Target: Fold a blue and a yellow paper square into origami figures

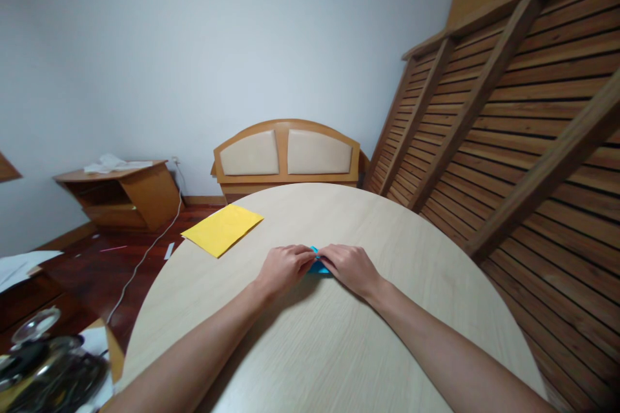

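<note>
A small piece of blue folded paper [320,267] lies on the round table [310,348], mostly covered by my fingers. My left hand [289,266] grips its left side, fingers closed and pressed together. From the right, my right hand [352,264] pinches the same paper, its fingertips almost meeting those of the left. A bit of blue shows above the fingertips and a larger part below them. How the paper is folded under my fingers is hidden.
Yellow paper [223,230] lies flat at the table's far left edge. Behind the table stands a padded headboard [285,125]. A slatted wooden frame [489,122] leans along the right. At left are a low cabinet [155,197] and a white cord [145,257] on the floor.
</note>
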A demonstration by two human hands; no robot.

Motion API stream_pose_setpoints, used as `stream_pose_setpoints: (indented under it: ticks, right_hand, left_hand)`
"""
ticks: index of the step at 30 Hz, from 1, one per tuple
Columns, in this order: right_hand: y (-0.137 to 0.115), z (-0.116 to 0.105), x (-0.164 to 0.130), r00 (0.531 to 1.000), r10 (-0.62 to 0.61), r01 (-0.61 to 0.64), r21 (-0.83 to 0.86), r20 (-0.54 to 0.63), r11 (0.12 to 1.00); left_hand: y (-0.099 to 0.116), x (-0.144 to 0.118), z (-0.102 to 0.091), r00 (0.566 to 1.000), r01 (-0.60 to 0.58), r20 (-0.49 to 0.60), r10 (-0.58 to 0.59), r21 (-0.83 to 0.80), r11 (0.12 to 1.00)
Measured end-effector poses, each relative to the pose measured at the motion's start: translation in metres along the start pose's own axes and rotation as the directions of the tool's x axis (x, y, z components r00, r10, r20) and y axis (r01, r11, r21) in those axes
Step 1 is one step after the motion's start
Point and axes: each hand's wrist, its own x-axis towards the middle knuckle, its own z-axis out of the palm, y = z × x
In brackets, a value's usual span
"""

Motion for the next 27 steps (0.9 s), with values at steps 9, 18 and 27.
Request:
stream_pose_setpoints:
  ticks: [9, 18, 27]
  right_hand:
    - [0.008, 0.002, -0.002, 0.938, 0.136, -0.095, 0.141, -0.319, 0.986]
    - [-0.001, 0.0, 0.0, 0.929, 0.082, -0.033, 0.141, -0.362, 0.99]
    - [0.003, 0.003, -0.001, 0.927, 0.127, -0.073, 0.162, -0.353, 0.984]
  left_hand:
    - [0.006, 0.005, 0.004, 0.795, 0.28, -0.338, -0.504, -0.532, 0.799]
    - [0.026, 0.011, 0.032, 0.731, 0.323, 0.029, -0.682, -0.895, 0.308]
    - [0.02, 0.005, 0.032, 0.782, 0.288, 0.032, -0.623, -0.904, 0.316]
